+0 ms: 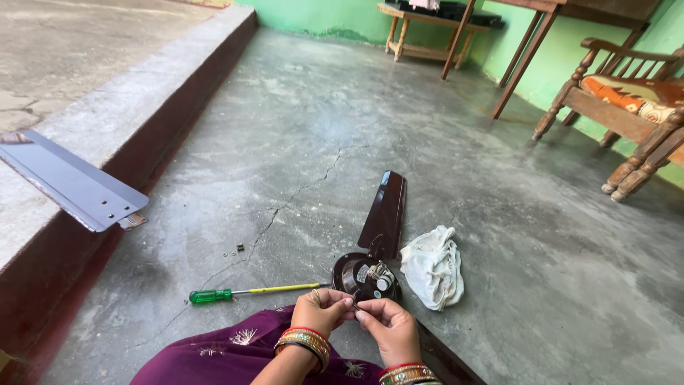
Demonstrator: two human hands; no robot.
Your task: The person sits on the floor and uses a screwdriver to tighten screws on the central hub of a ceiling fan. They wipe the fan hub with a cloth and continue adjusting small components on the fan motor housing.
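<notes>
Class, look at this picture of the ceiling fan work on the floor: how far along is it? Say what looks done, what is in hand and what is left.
Done: one blade lies detached on the ledge, and loose screws sit on the floor. In hand: the left hand and right hand pinch a small part I cannot identify, beside the fan motor; the screwdriver lies unused. Left: a dark blade remains attached to the motor.
</notes>
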